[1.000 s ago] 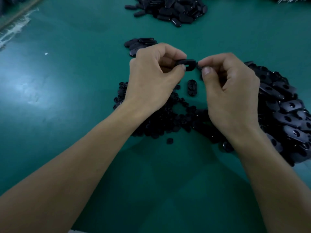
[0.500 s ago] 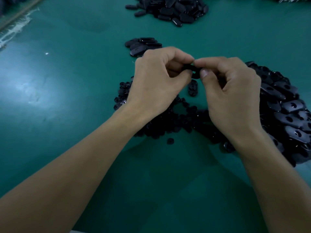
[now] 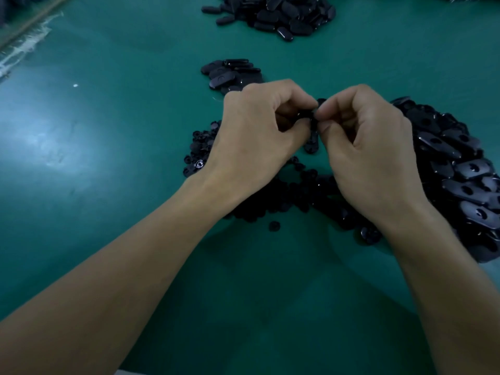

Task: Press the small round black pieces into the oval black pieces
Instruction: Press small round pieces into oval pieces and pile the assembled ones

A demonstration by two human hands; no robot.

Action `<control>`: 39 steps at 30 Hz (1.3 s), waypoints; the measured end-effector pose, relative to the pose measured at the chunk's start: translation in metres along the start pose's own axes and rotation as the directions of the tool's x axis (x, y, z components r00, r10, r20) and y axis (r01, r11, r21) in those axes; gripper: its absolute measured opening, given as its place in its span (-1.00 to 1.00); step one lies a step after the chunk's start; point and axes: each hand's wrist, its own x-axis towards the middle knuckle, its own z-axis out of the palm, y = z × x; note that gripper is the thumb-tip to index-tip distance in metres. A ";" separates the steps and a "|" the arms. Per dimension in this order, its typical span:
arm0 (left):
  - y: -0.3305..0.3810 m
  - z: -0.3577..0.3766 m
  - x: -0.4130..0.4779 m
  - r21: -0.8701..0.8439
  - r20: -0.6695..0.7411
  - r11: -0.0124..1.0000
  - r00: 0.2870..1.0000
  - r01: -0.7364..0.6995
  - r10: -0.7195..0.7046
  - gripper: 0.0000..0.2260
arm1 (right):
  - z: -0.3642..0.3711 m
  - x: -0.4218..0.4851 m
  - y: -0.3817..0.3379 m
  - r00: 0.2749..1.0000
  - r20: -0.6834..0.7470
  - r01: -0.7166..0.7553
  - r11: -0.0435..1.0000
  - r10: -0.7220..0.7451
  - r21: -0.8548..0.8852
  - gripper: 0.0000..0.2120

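Observation:
My left hand point(image 3: 259, 136) and my right hand point(image 3: 370, 147) meet fingertip to fingertip above the green table. Between them they pinch one oval black piece point(image 3: 313, 115), mostly hidden by the fingers. Whether a small round piece sits in it I cannot tell. A heap of small round black pieces point(image 3: 273, 198) lies under and between my wrists. A large heap of oval black pieces with holes point(image 3: 460, 174) lies to the right of my right hand. One oval piece point(image 3: 311, 146) lies on the table just below my fingertips.
A small pile of oval pieces point(image 3: 230, 74) lies just beyond my left hand. A bigger heap of oval pieces point(image 3: 278, 14) lies at the far edge of the view. The green table point(image 3: 108, 131) stretches to the left. One round piece point(image 3: 274, 226) lies apart near me.
My hands have closed together and dropped slightly toward me. The oval piece that showed between the fingertips is now almost covered by both hands' fingers.

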 end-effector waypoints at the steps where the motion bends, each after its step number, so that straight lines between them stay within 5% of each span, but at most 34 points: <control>1: -0.001 0.000 0.000 0.010 0.010 1.000 1.000 -0.002 0.002 -0.85 | 0.000 0.000 0.000 1.000 0.007 -0.001 1.000 0.001 0.000 -0.76; 7: -0.001 0.001 0.000 0.019 0.011 1.000 1.000 -0.018 0.018 -0.84 | -0.003 0.000 0.004 0.998 0.054 -0.028 0.999 0.026 0.023 -0.78; 29: 0.002 0.001 0.002 -0.105 -0.007 0.991 0.997 0.082 -0.083 -0.87 | 0.008 -0.005 -0.006 0.973 -0.223 -0.050 0.997 0.063 0.064 -0.67; 39: 0.002 0.001 0.001 -0.094 -0.003 0.993 0.998 0.068 -0.068 -0.84 | 0.002 0.000 -0.003 0.980 -0.175 -0.078 0.994 0.091 0.082 -0.69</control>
